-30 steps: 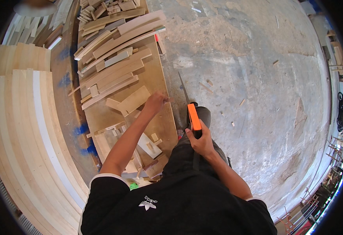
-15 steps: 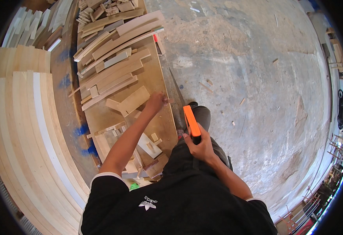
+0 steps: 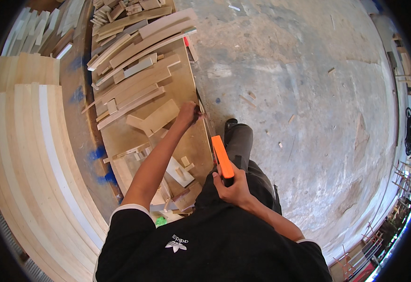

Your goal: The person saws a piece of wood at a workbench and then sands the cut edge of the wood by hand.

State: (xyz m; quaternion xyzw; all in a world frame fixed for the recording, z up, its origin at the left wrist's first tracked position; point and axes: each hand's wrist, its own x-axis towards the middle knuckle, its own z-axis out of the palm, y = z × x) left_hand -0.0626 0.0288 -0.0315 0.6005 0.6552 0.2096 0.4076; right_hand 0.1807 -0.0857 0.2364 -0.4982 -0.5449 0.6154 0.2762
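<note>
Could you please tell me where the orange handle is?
In the head view, just right of centre, the orange handle is in the right hand, beside the bench.

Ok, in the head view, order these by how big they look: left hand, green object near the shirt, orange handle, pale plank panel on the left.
Largest to smallest:
1. Pale plank panel
2. Left hand and orange handle: too alike to rank
3. Green object

Partly hidden, partly cropped
Right hand [image 3: 235, 190] hides part of the orange handle [image 3: 222, 157]; left hand's [image 3: 188, 114] contact too small to tell; far-left wood pile [image 3: 135, 18] cut off.
</note>
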